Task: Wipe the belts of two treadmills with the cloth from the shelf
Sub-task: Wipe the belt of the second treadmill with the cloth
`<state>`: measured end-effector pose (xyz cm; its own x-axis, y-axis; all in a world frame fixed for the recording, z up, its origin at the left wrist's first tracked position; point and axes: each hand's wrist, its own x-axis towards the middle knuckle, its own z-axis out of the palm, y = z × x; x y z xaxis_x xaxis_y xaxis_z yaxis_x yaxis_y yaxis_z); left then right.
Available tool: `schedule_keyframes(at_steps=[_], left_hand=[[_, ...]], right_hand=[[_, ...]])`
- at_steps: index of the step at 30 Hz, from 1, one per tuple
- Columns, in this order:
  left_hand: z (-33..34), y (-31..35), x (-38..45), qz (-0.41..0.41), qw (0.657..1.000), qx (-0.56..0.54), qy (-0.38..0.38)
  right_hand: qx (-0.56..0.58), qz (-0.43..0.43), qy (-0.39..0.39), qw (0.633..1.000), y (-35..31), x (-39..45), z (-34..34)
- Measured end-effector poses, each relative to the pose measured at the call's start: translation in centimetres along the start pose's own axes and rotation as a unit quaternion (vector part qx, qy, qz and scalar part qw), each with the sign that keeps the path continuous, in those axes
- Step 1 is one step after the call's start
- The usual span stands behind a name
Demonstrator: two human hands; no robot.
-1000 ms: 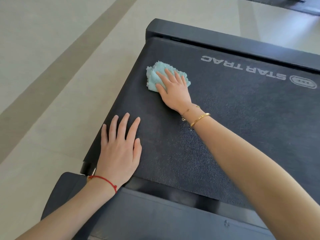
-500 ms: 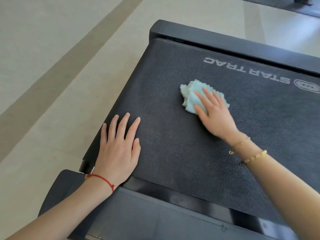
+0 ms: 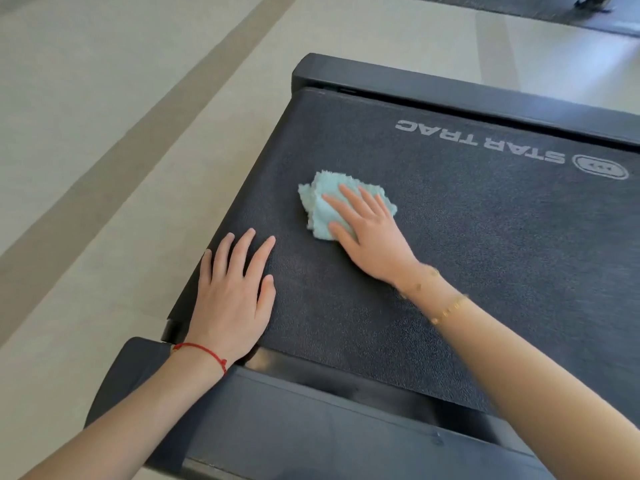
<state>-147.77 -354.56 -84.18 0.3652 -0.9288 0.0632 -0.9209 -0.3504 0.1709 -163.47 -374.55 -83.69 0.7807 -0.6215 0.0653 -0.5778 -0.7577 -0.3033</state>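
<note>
Left hand (image 3: 232, 299) flat, fingers spread — right hand (image 3: 372, 237) flat, pressing.

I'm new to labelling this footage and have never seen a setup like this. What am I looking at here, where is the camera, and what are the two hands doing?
There is no robot: a person wears a camera on the head, looking down at their own hands. The dark textured surface is a treadmill belt printed with STAR TRAC. The right hand presses a light blue cloth flat against the belt with straight fingers. The left hand, with a red string at the wrist, rests flat near the belt's edge and holds nothing. Pale floor lies beyond.
</note>
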Motion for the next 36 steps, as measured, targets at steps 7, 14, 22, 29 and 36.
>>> schedule_keyframes(at_steps=[7,14,22,29,36], left_hand=[[0.1,0.5,0.0,-0.011,1.0,-0.002,0.0],[0.4,2.3,0.7,-0.036,0.999,-0.015,0.005],[0.4,2.3,0.5,-0.037,0.999,-0.03,0.011],[-0.5,2.4,-1.1,-0.048,0.996,-0.075,0.011],[-3.5,1.3,-3.1,-0.026,0.995,-0.092,0.023]], right_hand=[[-0.024,0.069,0.015,0.997,4.9,-9.2,-2.5],[-0.027,0.225,0.061,0.972,8.6,-3.6,-3.1],[0.025,0.076,0.041,0.996,2.8,-5.5,-1.4],[0.027,0.005,0.063,0.998,-0.6,-9.8,-1.7],[0.019,0.013,0.06,0.998,-2.9,-10.3,-2.9]])
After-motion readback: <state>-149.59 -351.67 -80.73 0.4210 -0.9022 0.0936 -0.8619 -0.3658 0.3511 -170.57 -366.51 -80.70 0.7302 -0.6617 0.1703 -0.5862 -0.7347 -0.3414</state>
